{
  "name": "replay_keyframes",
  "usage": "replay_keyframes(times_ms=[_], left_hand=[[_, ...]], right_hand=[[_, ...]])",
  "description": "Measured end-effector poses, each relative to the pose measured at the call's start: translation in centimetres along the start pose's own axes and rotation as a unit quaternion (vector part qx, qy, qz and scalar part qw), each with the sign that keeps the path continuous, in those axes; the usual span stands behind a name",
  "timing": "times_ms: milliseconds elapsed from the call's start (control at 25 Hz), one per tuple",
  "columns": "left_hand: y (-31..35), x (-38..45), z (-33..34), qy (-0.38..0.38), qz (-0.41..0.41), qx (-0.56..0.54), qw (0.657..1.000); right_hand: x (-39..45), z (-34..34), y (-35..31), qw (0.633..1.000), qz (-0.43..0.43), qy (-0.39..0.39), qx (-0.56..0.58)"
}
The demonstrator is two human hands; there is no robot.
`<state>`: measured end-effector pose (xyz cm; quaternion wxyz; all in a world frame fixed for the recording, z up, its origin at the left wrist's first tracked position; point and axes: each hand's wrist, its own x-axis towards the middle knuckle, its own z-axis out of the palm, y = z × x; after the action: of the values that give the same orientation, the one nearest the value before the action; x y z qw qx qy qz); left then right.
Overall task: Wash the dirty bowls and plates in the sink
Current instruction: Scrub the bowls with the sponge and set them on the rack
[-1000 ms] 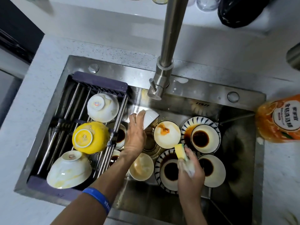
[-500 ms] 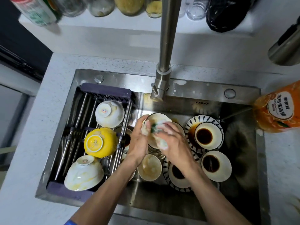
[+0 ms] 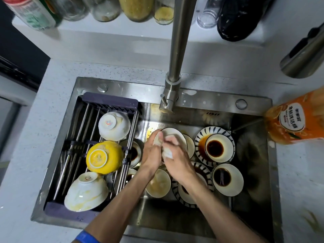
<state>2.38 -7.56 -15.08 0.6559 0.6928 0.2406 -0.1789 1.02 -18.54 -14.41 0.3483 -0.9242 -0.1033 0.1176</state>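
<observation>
View: from above, down into a steel sink [image 3: 219,100] set in a pale speckled desk [image 3: 57,81]; tap [image 3: 177,55] rising at centre.
Left hand [image 3: 152,152]: fingers curled round the left rim of a small white plate [image 3: 175,135], held tilted above the basin.
Right hand [image 3: 172,154]: pressed against the plate's face, soapy; fingers closed over something pale and foamy, probably a sponge, though too hidden to name for certain.
Dirty dishes: on the sink floor to the right, a striped plate [image 3: 201,135] carrying a white saucer [image 3: 220,148] with dark sauce; nearer, another sauce-stained saucer [image 3: 227,179]; a smeared cream bowl [image 3: 158,185] below the wrists; more stained dishes partly hidden under the rack and arms.
Drying rack [image 3: 108,100]: across the left of the sink, holding three upturned bowls, white bowl [image 3: 114,126] at the back, yellow bowl [image 3: 104,156] in the middle, large white bowl [image 3: 85,192] nearest.
Detergent: orange bottle [image 3: 296,118] lying on the desk at the right edge.
Step in hand: scrubbing one plate, judged from the lather.
Progress: early; most dishes unwashed.
Next move: likely a rinse under the spout, then a place on the rack; wet, soapy china calls for a firm hold.
</observation>
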Motion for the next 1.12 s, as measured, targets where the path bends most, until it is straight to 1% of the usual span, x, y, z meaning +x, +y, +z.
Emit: replay_keyframes(times_ms=[40, 80, 160, 200, 240, 320, 360, 400, 440, 480, 520, 560, 600, 640, 680, 720, 760, 800, 880, 920, 960, 1000, 1040, 1080, 1120], left_hand=[[-0.2, -0.2, -0.1, -0.01, -0.011, 0.0, 1.0], [-0.1, -0.1, -0.4, -0.02, -0.009, 0.009, 1.0], [0.7, 0.8, -0.9, -0.028, 0.002, 0.028, 0.999], [0.9, 1.0, -0.6, -0.02, 0.009, 0.045, 0.999], [0.6, 1.0, -0.4, -0.005, 0.009, 0.057, 0.998], [0.1, 1.0, -0.4, 0.041, -0.002, 0.078, 0.996], [0.2, 1.3, -0.7, 0.032, -0.015, 0.1, 0.994], [0.8, 2.0, -1.4, -0.013, -0.037, 0.132, 0.99], [1.7, 2.6, -2.2, -0.087, -0.063, 0.17, 0.98], [2.3, 2.8, -2.3, -0.134, -0.077, 0.193, 0.969], [2.5, 2.8, -1.9, -0.147, -0.071, 0.179, 0.97], [2.5, 2.0, -1.4, -0.111, -0.034, 0.149, 0.982], [2.4, 1.1, -1.0, -0.043, 0.014, 0.117, 0.992], [2.3, 0.8, -1.1, 0.0, 0.044, 0.097, 0.994], [2.3, 0.9, -1.4, 0.001, 0.042, 0.098, 0.994], [2.8, 1.4, -1.8, -0.035, 0.014, 0.112, 0.993], [3.5, 1.9, -2.0, -0.073, -0.016, 0.141, 0.987], [3.6, 1.8, -1.8, -0.074, -0.025, 0.133, 0.988], [2.8, 0.9, -1.4, 0.009, 0.009, 0.084, 0.996], [2.9, 0.6, -1.5, 0.025, 0.012, 0.078, 0.997], [2.8, 0.8, -1.6, 0.0, 0.001, 0.088, 0.996], [3.2, 1.4, -1.8, -0.053, -0.037, 0.109, 0.992], [3.7, 1.9, -1.8, -0.088, -0.066, 0.119, 0.987], [4.2, 2.0, -1.6, -0.077, -0.065, 0.117, 0.988], [4.3, 1.4, -1.3, -0.028, -0.027, 0.101, 0.994]], right_hand=[[0.7, -0.3, 0.4, 0.999, 0.011, 0.025, 0.02], [1.2, -0.5, 1.1, 1.0, 0.015, 0.023, 0.013], [0.9, -0.7, 2.2, 0.997, -0.012, -0.024, -0.07], [0.3, -0.4, 2.4, 0.995, 0.014, -0.053, -0.078], [-0.5, 0.0, 2.1, 0.996, 0.005, -0.061, -0.068], [-1.1, 1.3, 1.3, 0.996, -0.028, -0.079, 0.027], [-1.4, 1.3, 1.5, 0.993, -0.043, -0.099, 0.043], [-1.8, 0.7, 2.0, 0.99, -0.068, -0.122, -0.021], [-1.8, 0.4, 2.6, 0.986, -0.109, -0.103, -0.068], [-1.8, 0.2, 2.7, 0.982, -0.116, -0.097, -0.112], [-1.6, 0.5, 2.4, 0.989, -0.075, -0.094, -0.082], [-1.5, 1.0, 2.0, 0.995, -0.041, -0.08, -0.032], [-1.1, 1.3, 1.7, 0.999, -0.005, -0.053, 0.01], [-0.6, 1.1, 1.4, 0.999, 0.002, -0.031, 0.037], [-0.6, 0.9, 1.7, 0.998, -0.037, -0.04, 0.014], [-0.4, 0.0, 1.8, 0.993, -0.093, -0.06, -0.043], [-0.1, -0.4, 2.3, 0.984, -0.134, -0.063, -0.101], [-0.1, -0.8, 2.5, 0.984, -0.128, -0.068, -0.103], [0.0, -0.5, 2.8, 0.993, -0.099, -0.059, -0.002], [-0.1, -0.5, 2.2, 0.995, -0.09, -0.048, 0.014], [-0.1, -0.8, 2.2, 0.991, -0.121, -0.053, -0.008], [0.0, -1.2, 2.3, 0.984, -0.163, -0.061, -0.047], [0.0, -1.1, 2.8, 0.976, -0.187, -0.054, -0.097], [0.2, -0.7, 2.9, 0.985, -0.148, -0.042, -0.074], [0.3, 0.1, 2.6, 0.994, -0.102, -0.02, -0.012]])
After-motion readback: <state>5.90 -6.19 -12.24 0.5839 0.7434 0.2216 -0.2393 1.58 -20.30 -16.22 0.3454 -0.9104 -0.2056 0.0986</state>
